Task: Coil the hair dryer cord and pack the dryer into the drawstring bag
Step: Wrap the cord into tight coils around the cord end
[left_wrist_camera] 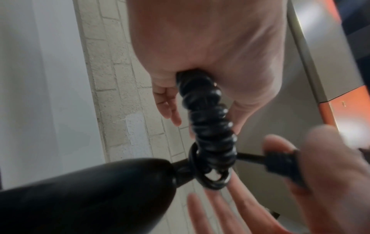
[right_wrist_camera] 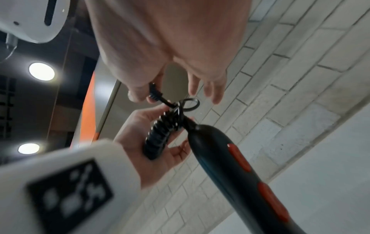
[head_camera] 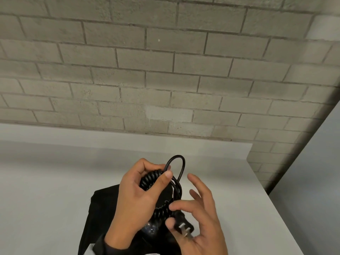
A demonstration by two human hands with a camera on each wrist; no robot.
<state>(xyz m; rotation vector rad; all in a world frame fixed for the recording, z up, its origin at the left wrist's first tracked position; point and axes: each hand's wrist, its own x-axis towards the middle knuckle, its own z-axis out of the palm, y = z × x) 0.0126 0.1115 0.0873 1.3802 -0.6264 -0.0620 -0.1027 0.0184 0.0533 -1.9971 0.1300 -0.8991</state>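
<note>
Above the black bag (head_camera: 103, 203), left hand (head_camera: 136, 196) grips the coiled cord (head_camera: 149, 178); right hand (head_camera: 200, 223) pinches the plug (head_camera: 181, 220).

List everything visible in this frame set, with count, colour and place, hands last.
hair dryer: one, black with red-orange buttons, hanging below the hands
coiled cord: one, black, bunched in the left hand
plug: one, black with metal prongs, in the right hand
drawstring bag: one, black, flat on the table under the hands
table: one, white, against the wall
brick wall: one, grey-beige, behind the table
left hand: grips the coiled cord
right hand: pinches the plug
</note>
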